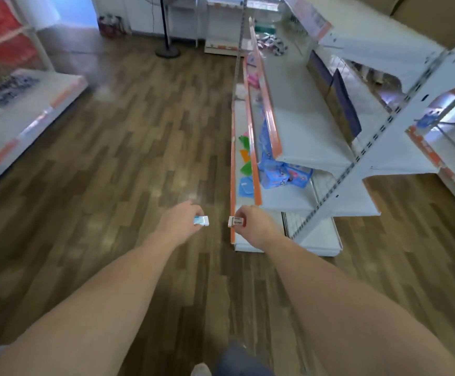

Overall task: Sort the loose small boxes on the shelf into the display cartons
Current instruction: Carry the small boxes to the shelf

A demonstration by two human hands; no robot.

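My left hand (184, 218) pinches blue-white small box (201, 221); right hand (250, 222) grips white small box (235, 221). Both held over floor (112, 158), beside shelf (296, 147) end. No display cartons in view; sorting seemingly mid-carry, placement still ahead.

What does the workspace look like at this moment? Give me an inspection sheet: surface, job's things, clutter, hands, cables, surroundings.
Surface: white shelf unit with orange edge strips, at the right; its tiers are mostly bare.
Job's things: a small white and blue box in the left hand; a small white box in the right hand. No display cartons seen.
Clutter: blue packets and coloured flat items on the lower tiers.
Hands: left hand grips its box; right hand grips its box; both held out over the floor.
Cables: nothing seen.
Surroundings: wood-pattern floor, a fan stand, another shelf at the left.
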